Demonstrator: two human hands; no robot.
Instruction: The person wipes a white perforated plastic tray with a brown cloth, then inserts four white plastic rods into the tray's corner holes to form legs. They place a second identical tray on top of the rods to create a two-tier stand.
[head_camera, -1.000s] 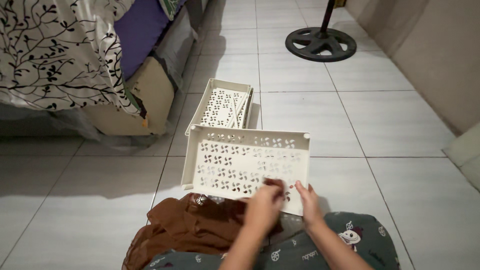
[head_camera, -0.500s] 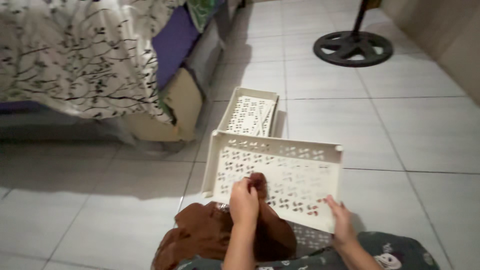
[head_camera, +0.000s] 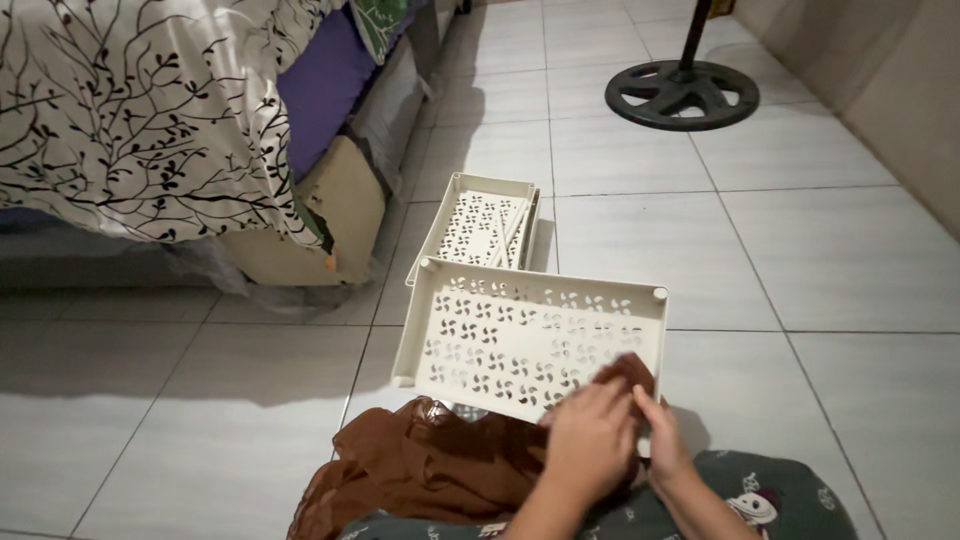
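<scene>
Hands, left (head_camera: 590, 450) and right (head_camera: 662, 445), pinch brown cloth (head_camera: 440, 470) closed against the white perforated tray (head_camera: 480, 330) just ahead, bracing its near edge

The room is dim, with soft, cool light falling on the tiled floor (head_camera: 800, 250) from above and ahead. A broad shadow spreads under the bed (head_camera: 150, 120) and across the near tiles at left. The perforated tray (head_camera: 530, 335) catches most light. Both hands look slightly blurred, and the far corners darken.
</scene>
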